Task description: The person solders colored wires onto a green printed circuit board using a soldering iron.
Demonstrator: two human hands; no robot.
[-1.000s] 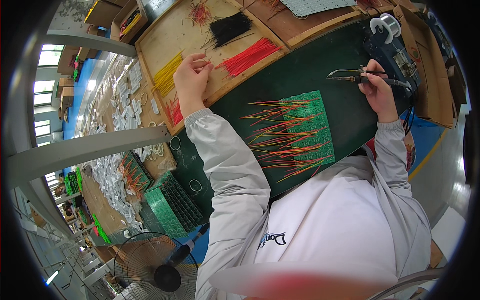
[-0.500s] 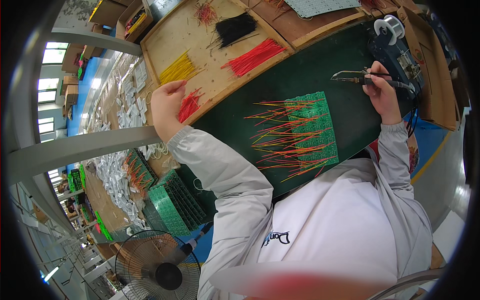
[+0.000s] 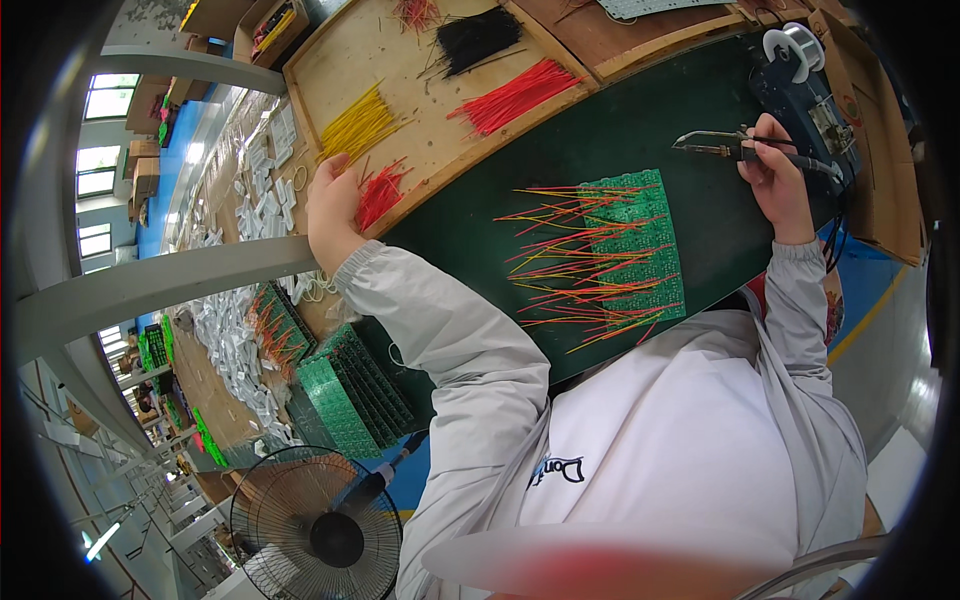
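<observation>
In the upper left of the frame, the left hand (image 3: pixel 332 205) lies on the wooden tray (image 3: pixel 400 60), its fingers curled onto a small pile of red wires (image 3: pixel 380 192). Yellow wires (image 3: pixel 360 125) lie just above that pile. In the upper right, the right hand (image 3: pixel 775 185) has its fingers closed around a soldering iron (image 3: pixel 745 150). Between both hands, in the middle of the dark green table (image 3: pixel 620 110), sits a green circuit board (image 3: pixel 635 245) with red and yellow wires sticking out to the left.
</observation>
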